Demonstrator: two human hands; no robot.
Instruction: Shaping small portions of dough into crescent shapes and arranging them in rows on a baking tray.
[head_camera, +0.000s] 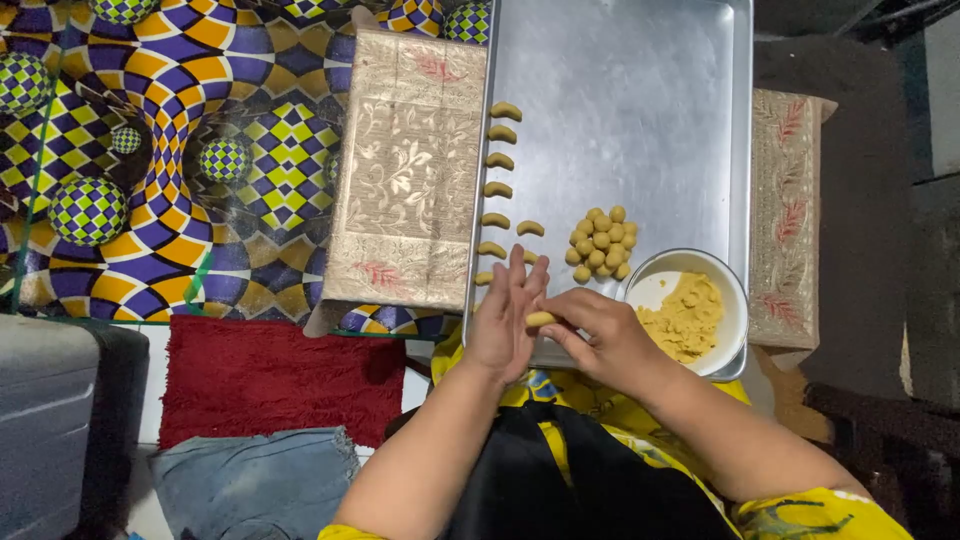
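Head view: small yellow dough roll (541, 319) lies crosswise between flat, open left hand (505, 325) and right hand (598, 335) pinching it, at the silver metal tray's (620, 100) near edge

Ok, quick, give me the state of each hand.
Left hand: open, fingers straight, palm against the dough piece.
Right hand: fingers curled, pressing the same dough piece against the left palm.
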